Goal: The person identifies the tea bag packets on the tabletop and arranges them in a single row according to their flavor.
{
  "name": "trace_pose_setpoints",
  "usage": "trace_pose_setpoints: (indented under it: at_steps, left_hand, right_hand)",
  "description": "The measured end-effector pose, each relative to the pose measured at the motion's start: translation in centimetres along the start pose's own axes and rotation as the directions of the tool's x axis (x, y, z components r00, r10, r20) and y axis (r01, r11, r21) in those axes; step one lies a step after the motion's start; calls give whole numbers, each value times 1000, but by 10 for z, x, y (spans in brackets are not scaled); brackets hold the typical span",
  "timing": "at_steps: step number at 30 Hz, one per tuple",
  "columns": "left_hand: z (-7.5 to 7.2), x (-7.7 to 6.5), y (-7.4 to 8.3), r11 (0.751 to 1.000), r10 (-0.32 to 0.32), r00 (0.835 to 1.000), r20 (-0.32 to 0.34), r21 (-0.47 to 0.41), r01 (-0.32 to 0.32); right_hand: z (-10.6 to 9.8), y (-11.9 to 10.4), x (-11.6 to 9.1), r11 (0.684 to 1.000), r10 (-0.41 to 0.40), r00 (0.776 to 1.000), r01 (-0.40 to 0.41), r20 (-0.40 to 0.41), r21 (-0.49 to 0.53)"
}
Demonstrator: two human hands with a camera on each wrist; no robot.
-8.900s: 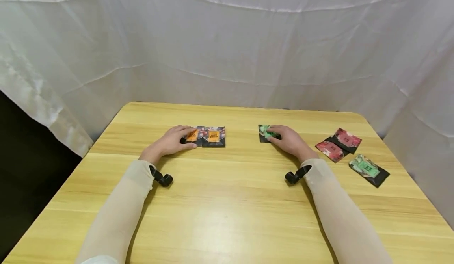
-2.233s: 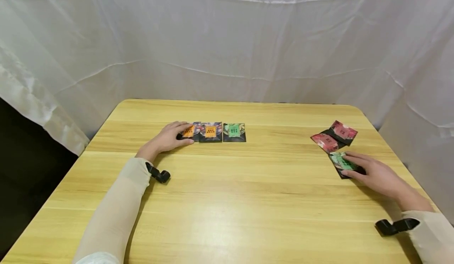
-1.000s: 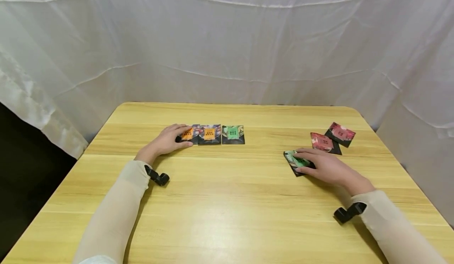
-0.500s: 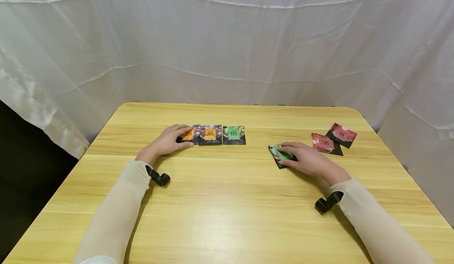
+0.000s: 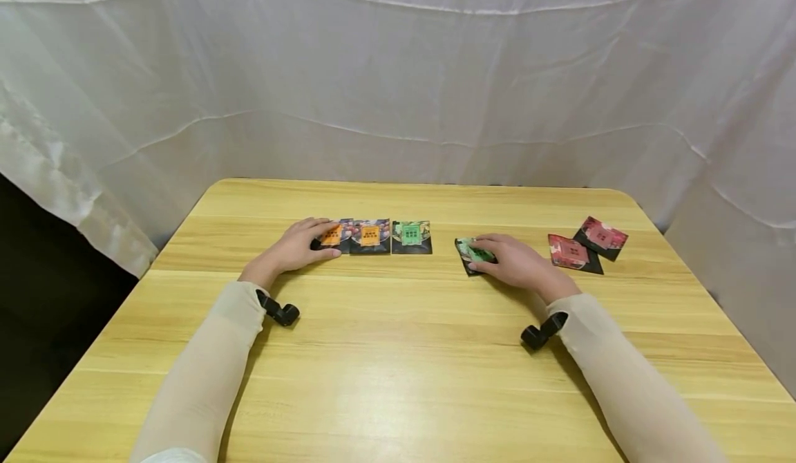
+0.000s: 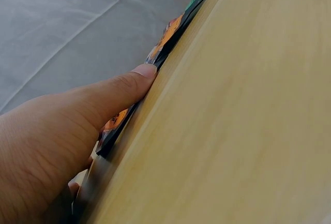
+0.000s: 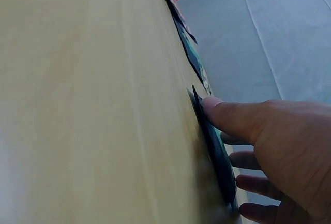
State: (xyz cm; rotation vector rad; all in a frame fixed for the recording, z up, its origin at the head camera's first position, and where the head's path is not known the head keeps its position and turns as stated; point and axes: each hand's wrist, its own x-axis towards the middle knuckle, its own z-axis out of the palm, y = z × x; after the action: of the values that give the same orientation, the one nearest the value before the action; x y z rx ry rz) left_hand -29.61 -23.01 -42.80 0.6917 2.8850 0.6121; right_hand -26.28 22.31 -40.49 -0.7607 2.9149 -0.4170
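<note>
Near the back of the table, two orange-labelled food packets and a green-labelled packet [image 5: 412,238] lie flat in a row. My left hand [image 5: 292,249] rests at the leftmost orange packet [image 5: 334,235], its extended thumb along the front edge in the left wrist view. Beside that one is the second orange packet [image 5: 370,237]. To the right of the row, my right hand [image 5: 519,261] holds another green packet [image 5: 468,253] between thumb and fingers. That packet sits slightly turned, and in the right wrist view its dark edge [image 7: 217,157] shows close over the wood.
Two red-labelled packets, one nearer [image 5: 569,251] and one farther [image 5: 602,236], overlap at the right side of the table [image 5: 385,352]. A white curtain [image 5: 373,90] hangs behind the table's back edge. Small black cameras are strapped to both wrists.
My right hand set one green packet in the row, then took the second green packet from near the red ones and carried it left and back. My left hand stays at the orange packet.
</note>
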Motion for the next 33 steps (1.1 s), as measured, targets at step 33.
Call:
trace_pose_setpoints:
  at_steps: [33]
  left_hand:
    - [-1,1,0,1000,4,1000,2,4,-4]
  right_hand:
    - [16,-25,61,991,131,989,-130,-62,15]
